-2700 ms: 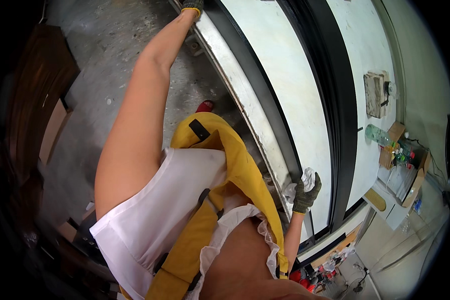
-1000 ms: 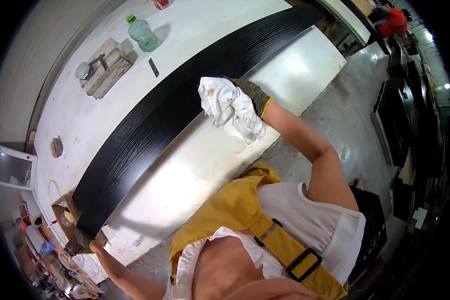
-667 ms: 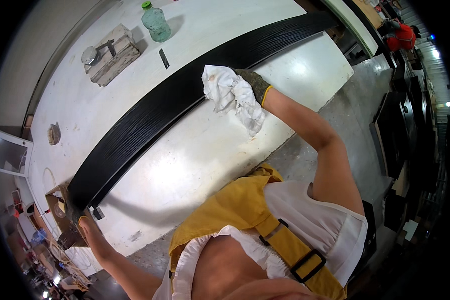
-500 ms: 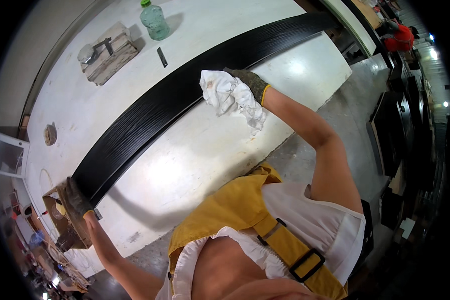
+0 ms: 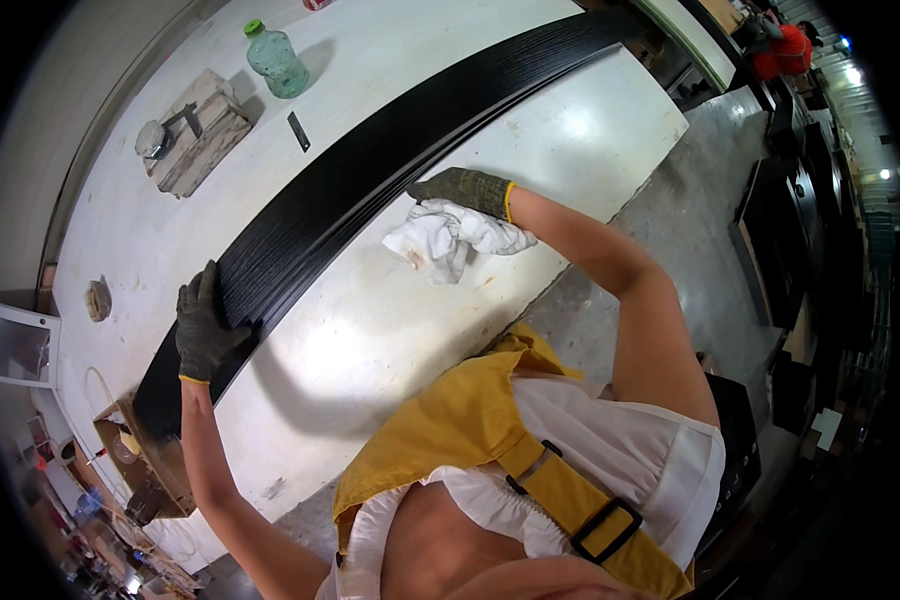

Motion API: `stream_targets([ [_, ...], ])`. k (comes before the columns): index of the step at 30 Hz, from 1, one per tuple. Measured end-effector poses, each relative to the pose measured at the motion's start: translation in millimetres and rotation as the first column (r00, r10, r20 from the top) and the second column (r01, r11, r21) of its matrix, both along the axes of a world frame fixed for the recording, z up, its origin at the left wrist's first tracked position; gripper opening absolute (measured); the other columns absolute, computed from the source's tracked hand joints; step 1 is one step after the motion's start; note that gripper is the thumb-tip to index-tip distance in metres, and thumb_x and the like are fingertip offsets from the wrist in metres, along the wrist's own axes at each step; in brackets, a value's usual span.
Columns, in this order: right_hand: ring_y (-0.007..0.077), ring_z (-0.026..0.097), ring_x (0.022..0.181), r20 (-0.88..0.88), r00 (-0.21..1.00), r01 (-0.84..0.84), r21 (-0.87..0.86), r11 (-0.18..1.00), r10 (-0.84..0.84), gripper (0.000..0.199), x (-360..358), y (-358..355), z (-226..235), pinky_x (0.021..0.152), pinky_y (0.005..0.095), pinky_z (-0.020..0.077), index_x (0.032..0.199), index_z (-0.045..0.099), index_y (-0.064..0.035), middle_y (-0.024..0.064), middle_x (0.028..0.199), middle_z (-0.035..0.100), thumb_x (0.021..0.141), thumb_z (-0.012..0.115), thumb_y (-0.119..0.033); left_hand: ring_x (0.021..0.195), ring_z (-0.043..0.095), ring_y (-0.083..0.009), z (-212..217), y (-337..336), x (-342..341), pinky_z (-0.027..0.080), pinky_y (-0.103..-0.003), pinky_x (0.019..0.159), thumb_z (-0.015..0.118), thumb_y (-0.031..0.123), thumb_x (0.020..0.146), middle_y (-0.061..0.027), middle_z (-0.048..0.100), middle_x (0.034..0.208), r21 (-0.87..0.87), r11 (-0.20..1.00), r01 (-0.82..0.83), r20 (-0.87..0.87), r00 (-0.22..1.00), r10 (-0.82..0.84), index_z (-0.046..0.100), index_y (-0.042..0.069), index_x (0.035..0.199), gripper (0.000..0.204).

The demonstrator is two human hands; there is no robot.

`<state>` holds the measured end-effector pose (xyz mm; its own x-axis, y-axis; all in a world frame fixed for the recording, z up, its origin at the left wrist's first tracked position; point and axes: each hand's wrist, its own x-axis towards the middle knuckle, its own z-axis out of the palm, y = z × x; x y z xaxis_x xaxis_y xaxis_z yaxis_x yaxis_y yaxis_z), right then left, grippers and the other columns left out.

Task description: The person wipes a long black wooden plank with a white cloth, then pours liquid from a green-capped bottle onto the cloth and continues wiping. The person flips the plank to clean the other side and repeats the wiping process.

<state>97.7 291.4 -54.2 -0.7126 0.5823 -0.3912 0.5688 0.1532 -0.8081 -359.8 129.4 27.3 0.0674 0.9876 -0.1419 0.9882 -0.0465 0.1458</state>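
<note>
A long black board [image 5: 355,170] with a grained surface lies diagonally across the white table. My left hand [image 5: 208,328], in a dark knit glove, grips it across its width near the lower-left end, thumb at the near edge and fingers toward the far edge. At the board's near edge, around its middle, is my right hand [image 5: 467,192] in a matching glove with a yellow cuff. It is closed on a crumpled white cloth [image 5: 435,240], which hangs below the palm over the table. Some right fingertips reach the board's edge.
Beyond the board stand a green-capped bottle [image 5: 278,65] and a rough block [image 5: 198,140] with a jar [image 5: 152,140] and a small tool on it. A short black strip [image 5: 298,132] lies nearby. A cardboard box [image 5: 140,465] sits at lower left. A person in red [image 5: 785,52] is far right.
My left hand has moved from the board's lower-left end up along it. My right hand has drawn the cloth off the top face toward me. More of the board's near edge shows.
</note>
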Motion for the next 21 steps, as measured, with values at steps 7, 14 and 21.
stream_targets([
  [7, 0.0307, 0.058, 0.122, -0.083, 0.996, 0.072, 0.522, 0.85, -0.034, 0.044, 56.5, -51.2, -13.4, 0.107, 0.0389, 0.0433, 0.134, 0.056, -0.003, 0.0174, 0.131, 0.062, 0.097, 0.054, -0.027, 0.116, 0.05, -0.0405, -12.8, 35.5, -17.8, 0.042, -0.046, 0.104, 0.089, 0.027, 0.046, -0.0216, 0.054, 0.127, 0.181, 0.968, 0.176, 0.111, 0.974, -0.198, 0.037, 0.002, 0.149, 0.118],
  [14, 0.0266, 0.065, 0.104, -0.072, 0.987, 0.163, 0.393, 0.905, -0.147, 0.036, 151.0, -121.8, -7.7, 0.097, 0.0387, 0.0488, 0.12, 0.063, -0.0046, 0.0142, 0.114, 0.068, 0.096, 0.055, -0.029, 0.146, 0.025, -0.0419, -26.9, 18.7, 65.6, 0.013, -0.056, 0.121, 0.061, 0.076, 0.076, -0.0261, 0.032, 0.154, 0.335, 0.922, 0.192, -0.137, 0.979, -0.154, 0.033, 0.009, 0.153, 0.106],
  [21, 0.0267, 0.063, 0.101, 0.062, 0.996, 0.028, 0.464, 0.885, -0.064, 0.038, 204.3, -167.3, -31.8, 0.094, 0.0394, 0.0487, 0.116, 0.063, -0.0057, 0.0128, 0.11, 0.066, 0.091, 0.059, -0.033, 0.148, 0.025, -0.0317, -70.3, -19.8, 124.5, 0.013, -0.049, 0.123, 0.045, 0.054, 0.099, -0.0141, 0.035, 0.157, 0.492, 0.861, -0.13, 0.075, 0.991, 0.107, 0.043, 0.013, 0.148, 0.065],
])
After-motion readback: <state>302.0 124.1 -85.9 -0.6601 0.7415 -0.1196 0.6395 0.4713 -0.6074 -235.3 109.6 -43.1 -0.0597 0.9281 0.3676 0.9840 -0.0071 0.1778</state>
